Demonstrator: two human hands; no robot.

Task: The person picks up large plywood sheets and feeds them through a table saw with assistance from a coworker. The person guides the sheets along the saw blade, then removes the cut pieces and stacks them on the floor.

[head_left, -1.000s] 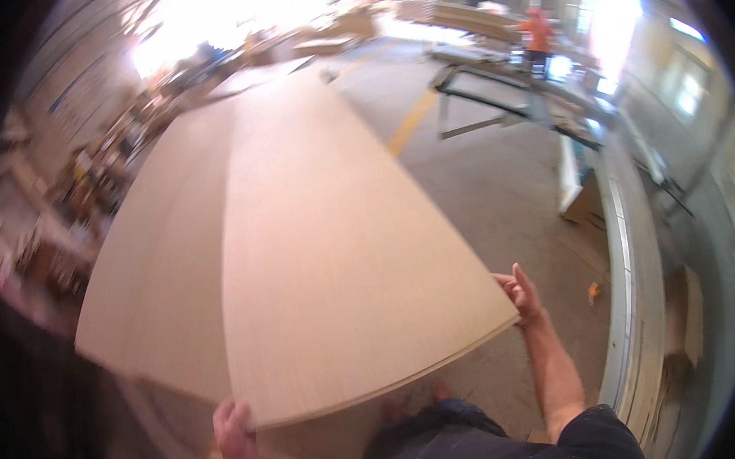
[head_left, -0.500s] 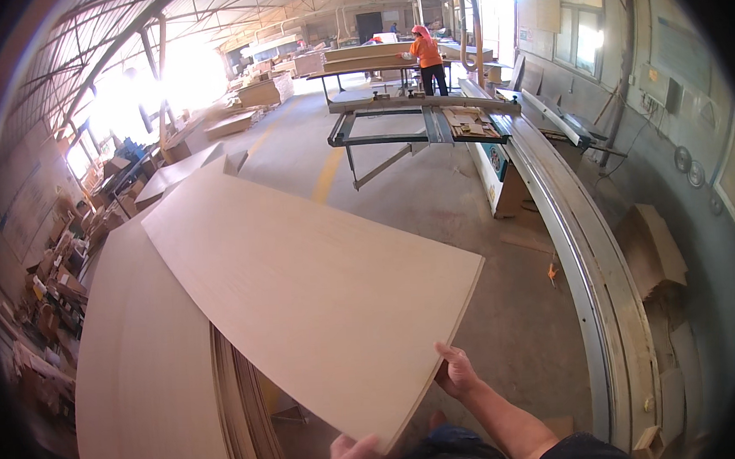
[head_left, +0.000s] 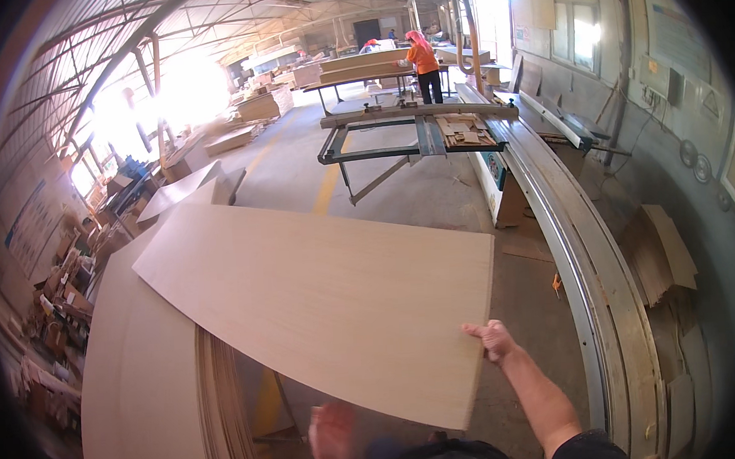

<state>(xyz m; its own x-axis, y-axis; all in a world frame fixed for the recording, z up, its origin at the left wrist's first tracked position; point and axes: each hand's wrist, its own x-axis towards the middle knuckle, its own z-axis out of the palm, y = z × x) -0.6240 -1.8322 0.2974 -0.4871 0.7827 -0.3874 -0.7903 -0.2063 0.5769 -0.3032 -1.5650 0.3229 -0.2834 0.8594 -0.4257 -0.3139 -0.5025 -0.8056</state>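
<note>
Over the stack's point(head_left: 226, 395) edge jutted a board point(head_left: 330, 306), the right hand point(head_left: 495, 342) gripping its end; whether the left hand point(head_left: 332, 435) was closed, I couldn't tell. It seemed stiff, best held by opposite edges.

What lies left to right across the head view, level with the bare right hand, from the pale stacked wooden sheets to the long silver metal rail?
Pale stacked wooden sheets, large pale rectangular wooden panel, bare right hand, grey floor, long silver metal rail.
</note>
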